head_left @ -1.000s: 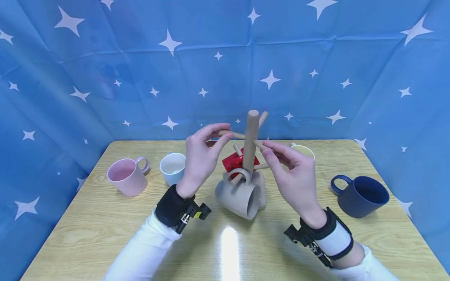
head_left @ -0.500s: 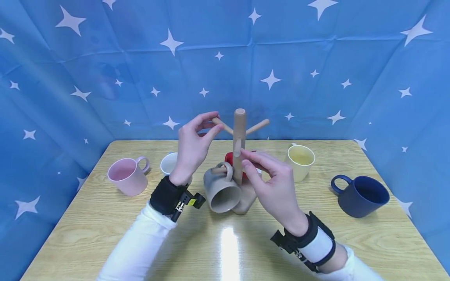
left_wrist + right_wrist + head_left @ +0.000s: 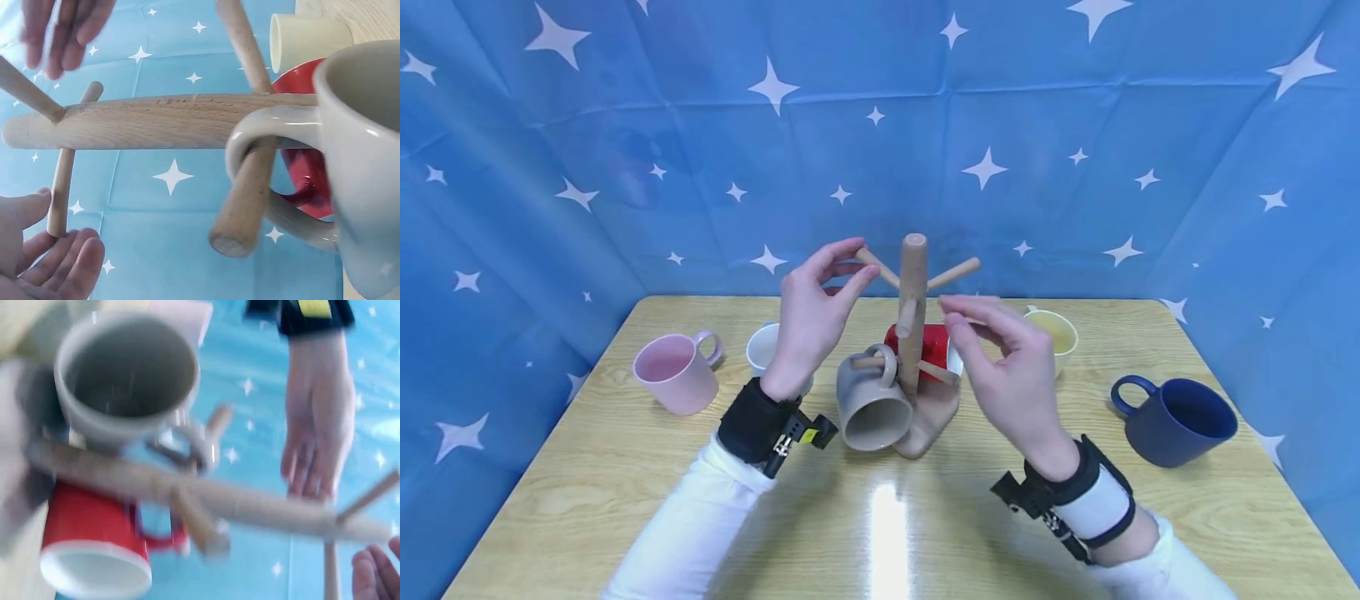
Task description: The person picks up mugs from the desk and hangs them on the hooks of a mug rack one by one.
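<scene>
A wooden mug tree stands mid-table with pegs at two heights. My left hand pinches the end of its upper left peg between thumb and fingers. A grey mug hangs by its handle on a lower left peg, mouth toward me. Behind the post a red mug with a white inside hangs, partly hidden. Just right of the post, my right hand holds nothing; its fingers are bent softly and apart from the pegs. The right wrist view is blurred.
On the left stand a pink mug and a white mug, the latter partly behind my left hand. A yellow mug and a dark blue mug are on the right. A blue starred cloth hangs behind the table.
The mug tree has turned, bringing the grey mug to the left and a front peg toward me. My right hand has let go of its peg and moved right; my left hand keeps hold.
</scene>
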Motion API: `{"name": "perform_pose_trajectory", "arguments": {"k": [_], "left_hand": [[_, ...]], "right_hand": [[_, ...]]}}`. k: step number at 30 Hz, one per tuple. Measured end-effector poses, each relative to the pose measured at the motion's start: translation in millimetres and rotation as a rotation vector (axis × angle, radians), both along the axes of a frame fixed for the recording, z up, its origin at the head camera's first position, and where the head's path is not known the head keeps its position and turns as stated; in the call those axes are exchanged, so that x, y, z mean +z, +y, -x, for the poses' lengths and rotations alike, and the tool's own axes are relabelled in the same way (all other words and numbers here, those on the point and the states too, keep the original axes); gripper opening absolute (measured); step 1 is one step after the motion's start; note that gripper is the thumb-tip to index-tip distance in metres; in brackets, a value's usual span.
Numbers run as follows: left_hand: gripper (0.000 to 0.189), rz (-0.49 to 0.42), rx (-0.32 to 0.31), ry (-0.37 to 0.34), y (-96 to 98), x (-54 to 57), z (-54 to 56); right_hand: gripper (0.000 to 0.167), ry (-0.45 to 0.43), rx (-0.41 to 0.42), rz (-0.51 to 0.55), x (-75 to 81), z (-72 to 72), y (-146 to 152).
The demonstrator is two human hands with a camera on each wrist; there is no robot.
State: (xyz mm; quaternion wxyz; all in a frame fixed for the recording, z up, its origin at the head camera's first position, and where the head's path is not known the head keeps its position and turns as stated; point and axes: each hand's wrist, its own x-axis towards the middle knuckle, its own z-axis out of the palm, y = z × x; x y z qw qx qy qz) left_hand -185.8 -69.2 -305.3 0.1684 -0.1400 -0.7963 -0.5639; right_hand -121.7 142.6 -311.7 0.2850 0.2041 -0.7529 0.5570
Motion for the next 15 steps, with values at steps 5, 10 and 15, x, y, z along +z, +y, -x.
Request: {"name": "perform_pose_trajectory", "arguments": {"k": [5,10,15], "left_hand": [[0.047,0.039,-0.008,-0.041,-8.5,-13.7,-11.3],[0.045,0.178,-0.035,-0.071,-17.4,-38.4,-24.3],[0.042,0.303,-0.065,-0.099,-21.8,-59.8,-33.5]], "right_hand": [[0.029,-0.088,-0.076,0.053,12.1,27.6,20.9],[0.037,-0.221,-0.062,0.071,18.5,48.4,33.8],[0.037,-0.318,0.02,0.057,21.4,56.4,35.7]]}}
